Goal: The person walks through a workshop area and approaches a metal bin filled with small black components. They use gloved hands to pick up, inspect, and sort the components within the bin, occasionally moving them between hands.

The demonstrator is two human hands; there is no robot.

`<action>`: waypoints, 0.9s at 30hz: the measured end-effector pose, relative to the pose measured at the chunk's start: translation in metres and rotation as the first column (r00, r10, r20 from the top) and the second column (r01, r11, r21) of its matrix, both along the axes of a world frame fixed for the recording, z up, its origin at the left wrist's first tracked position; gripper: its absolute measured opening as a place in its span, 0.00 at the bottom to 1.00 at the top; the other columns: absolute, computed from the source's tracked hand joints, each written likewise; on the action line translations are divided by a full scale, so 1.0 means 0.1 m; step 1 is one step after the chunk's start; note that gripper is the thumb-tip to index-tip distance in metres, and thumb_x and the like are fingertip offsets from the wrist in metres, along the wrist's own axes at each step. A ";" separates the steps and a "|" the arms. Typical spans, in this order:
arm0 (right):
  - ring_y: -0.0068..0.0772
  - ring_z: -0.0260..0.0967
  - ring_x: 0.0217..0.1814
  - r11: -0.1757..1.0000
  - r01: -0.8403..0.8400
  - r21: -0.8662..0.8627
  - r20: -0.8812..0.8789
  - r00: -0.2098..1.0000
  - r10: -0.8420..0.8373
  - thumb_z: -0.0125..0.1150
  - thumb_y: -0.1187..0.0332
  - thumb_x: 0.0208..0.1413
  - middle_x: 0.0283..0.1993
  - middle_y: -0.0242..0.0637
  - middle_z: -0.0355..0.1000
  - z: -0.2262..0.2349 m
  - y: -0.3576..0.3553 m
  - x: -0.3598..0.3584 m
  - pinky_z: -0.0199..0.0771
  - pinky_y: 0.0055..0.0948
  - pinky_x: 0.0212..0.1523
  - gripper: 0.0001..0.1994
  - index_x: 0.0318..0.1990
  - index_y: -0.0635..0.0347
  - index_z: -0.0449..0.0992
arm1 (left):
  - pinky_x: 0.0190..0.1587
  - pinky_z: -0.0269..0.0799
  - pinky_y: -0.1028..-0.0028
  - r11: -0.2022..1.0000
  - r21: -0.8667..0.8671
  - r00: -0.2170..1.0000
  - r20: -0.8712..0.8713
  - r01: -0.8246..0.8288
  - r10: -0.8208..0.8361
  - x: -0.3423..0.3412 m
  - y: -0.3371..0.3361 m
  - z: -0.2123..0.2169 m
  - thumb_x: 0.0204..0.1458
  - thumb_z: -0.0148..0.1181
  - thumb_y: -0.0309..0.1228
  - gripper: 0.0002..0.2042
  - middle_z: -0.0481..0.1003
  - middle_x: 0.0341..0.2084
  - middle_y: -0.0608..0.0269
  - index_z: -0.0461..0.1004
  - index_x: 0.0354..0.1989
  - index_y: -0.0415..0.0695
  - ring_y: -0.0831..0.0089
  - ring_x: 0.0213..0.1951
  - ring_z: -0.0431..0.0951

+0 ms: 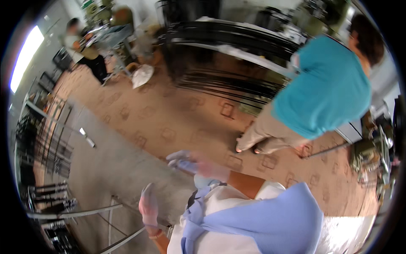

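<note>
Pinkish-white, blurred fabric gloves [215,170] cover the left hand [149,206] and right hand [198,165], each grip loosely open, visibly holding nothing, near where grey floor [110,169] meets patterned brown floor [190,122].

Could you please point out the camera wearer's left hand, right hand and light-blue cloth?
Left hand [148,205]: head view, on the middle of the hand.
Right hand [198,164]: head view, on the middle of the hand.
Light-blue cloth [275,220]: head view, on its broad part.
</note>
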State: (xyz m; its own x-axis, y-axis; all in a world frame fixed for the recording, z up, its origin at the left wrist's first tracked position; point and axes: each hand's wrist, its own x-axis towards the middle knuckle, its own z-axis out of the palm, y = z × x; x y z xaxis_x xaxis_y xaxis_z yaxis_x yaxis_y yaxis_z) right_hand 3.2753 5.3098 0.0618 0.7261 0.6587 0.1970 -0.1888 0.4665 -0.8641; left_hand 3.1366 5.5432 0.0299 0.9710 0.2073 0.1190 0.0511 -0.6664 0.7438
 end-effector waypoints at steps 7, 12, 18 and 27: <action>0.30 0.69 0.44 0.951 0.283 -0.121 -0.087 0.952 -0.295 0.46 0.71 0.58 0.44 0.42 0.71 -0.46 1.36 1.06 0.67 0.27 0.48 0.15 0.50 0.69 0.67 | 0.41 0.69 0.73 0.996 -0.054 0.993 0.098 0.073 -0.067 1.52 1.45 -0.02 0.42 0.46 0.14 0.18 0.74 0.39 0.56 0.73 0.42 0.43 0.63 0.41 0.74; 0.33 0.72 0.37 0.904 0.395 -0.161 -0.055 0.911 -0.408 0.47 0.72 0.56 0.37 0.43 0.73 -0.81 2.70 2.34 0.74 0.30 0.41 0.13 0.47 0.67 0.69 | 0.25 0.68 0.77 0.972 -0.233 0.996 0.079 -0.021 0.040 2.12 3.11 -0.62 0.36 0.46 0.11 0.12 0.71 0.19 0.60 0.72 0.25 0.41 0.66 0.23 0.72; 0.31 0.73 0.34 0.991 0.057 -0.117 -0.014 0.998 -0.059 0.49 0.72 0.55 0.35 0.42 0.74 -0.15 4.76 3.85 0.75 0.30 0.40 0.12 0.44 0.67 0.71 | 0.21 0.66 0.77 0.859 -0.424 0.921 0.123 -0.287 0.369 2.51 4.55 -0.24 0.34 0.44 0.10 0.10 0.69 0.14 0.68 0.68 0.17 0.40 0.76 0.19 0.70; 0.33 0.73 0.36 0.907 -0.391 -0.153 -0.123 0.919 0.375 0.50 0.67 0.56 0.34 0.43 0.74 -0.31 7.70 5.03 0.73 0.31 0.41 0.13 0.44 0.68 0.71 | 0.21 0.67 0.81 0.339 -0.741 0.609 -0.118 -0.580 0.784 3.06 6.59 -1.01 0.29 0.44 0.14 0.10 0.73 0.15 0.61 0.73 0.17 0.37 0.77 0.18 0.71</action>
State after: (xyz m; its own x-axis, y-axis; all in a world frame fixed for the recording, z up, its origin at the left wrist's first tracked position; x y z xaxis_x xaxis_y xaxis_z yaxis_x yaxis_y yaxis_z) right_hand 3.7787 6.0795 0.0313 0.4199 0.9076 0.0026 -0.4030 0.1890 -0.8955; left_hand 3.4426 6.2024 -0.0715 0.4067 0.8938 -0.1889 0.0152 0.2001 0.9797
